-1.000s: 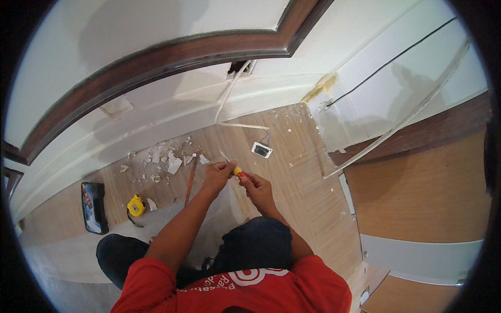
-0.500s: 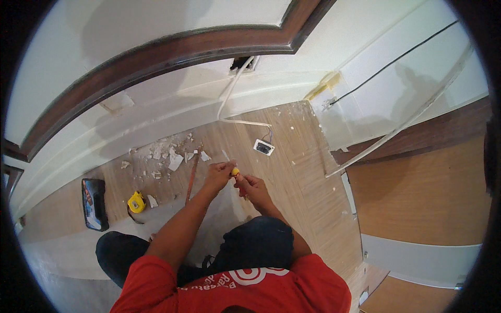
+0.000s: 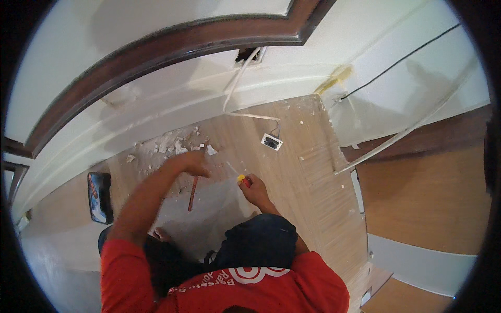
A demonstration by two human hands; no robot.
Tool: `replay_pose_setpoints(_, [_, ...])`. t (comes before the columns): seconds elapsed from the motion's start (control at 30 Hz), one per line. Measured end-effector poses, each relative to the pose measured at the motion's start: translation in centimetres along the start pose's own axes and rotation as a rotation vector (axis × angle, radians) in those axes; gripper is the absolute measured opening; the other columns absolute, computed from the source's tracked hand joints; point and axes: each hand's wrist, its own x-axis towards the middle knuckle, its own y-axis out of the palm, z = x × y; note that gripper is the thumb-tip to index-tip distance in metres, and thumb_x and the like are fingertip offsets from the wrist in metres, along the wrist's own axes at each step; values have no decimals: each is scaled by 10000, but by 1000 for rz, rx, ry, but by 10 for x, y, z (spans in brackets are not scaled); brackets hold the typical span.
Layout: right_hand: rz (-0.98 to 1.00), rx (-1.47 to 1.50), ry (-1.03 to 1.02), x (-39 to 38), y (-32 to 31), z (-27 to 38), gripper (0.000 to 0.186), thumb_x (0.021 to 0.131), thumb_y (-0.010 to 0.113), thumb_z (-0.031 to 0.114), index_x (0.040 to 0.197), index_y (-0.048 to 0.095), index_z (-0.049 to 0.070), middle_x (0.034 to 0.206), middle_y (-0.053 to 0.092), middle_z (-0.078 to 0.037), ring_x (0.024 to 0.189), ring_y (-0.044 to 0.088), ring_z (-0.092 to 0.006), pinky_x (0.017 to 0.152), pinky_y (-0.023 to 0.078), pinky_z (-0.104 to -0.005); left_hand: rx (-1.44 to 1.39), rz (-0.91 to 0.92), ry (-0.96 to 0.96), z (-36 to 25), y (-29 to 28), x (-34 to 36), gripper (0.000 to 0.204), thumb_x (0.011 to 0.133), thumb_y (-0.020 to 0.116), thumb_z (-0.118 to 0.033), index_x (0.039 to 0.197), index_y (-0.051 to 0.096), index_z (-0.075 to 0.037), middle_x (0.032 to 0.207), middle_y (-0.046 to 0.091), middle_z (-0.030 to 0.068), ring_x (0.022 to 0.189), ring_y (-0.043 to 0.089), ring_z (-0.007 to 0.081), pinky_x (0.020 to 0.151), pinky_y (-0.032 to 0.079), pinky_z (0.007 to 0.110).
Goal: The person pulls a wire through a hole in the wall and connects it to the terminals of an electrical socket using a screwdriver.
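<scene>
— What did your right hand [image 3: 254, 190] have?

— Your fingers were closed round a small tool with a yellow-and-red handle [image 3: 243, 180], held low above the wooden floor [image 3: 308, 172], its thin pale tip pointing toward the wall.

— And your left hand [image 3: 192, 163]?

— It hung over the white plaster rubble [image 3: 169, 146], blurred; I could not tell whether it gripped anything. A reddish stick [image 3: 193, 193] lay just below it, and a small white socket plate [image 3: 271, 141] lay well apart, near the white cable [image 3: 235, 88].

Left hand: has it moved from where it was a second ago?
Yes. The left hand has left the right hand and its yellow-tipped tool, swinging to the person's left, toward the white rubble by the baseboard.
</scene>
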Motion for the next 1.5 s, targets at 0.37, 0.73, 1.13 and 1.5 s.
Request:
replay_pose_setpoints(0.37, [72,-258,54,27,11,-26,279,896,622,268,1031,637,25,1034,662,-215,948,652,-413,811,509,-507,-317,-396,-693,134,20,-221,389,851,702,-386,998,745,-29,905,721,189,877,697,297,820,542,400])
replay_pose_setpoints(0.73, [57,-511,-249,12,23,-26,424,858,682,232,1225,580,47,1174,602,-218,1065,603,-395,871,510,-491,-250,-1179,-1175,177,229,-309,879,698,864,-422,1379,506,4,1250,588,226,1160,575,370,991,466,444])
replay_pose_setpoints(1.13, [187,-484,-357,-2,7,-50,500,808,719,252,1216,578,-2,1099,670,-225,1027,638,-424,876,515,-475,-387,-967,-1437,249,253,-309,1225,610,882,-529,1562,235,-111,1479,334,361,1385,342,482,1130,313,544])
replay_pose_setpoints(1.5, [532,-744,-88,20,14,-16,566,731,788,272,1187,533,55,1062,685,-208,1023,658,-398,876,524,-444,70,-1154,-1071,212,329,-330,671,673,814,-63,1303,601,-151,1557,317,216,1389,356,436,1113,325,524])
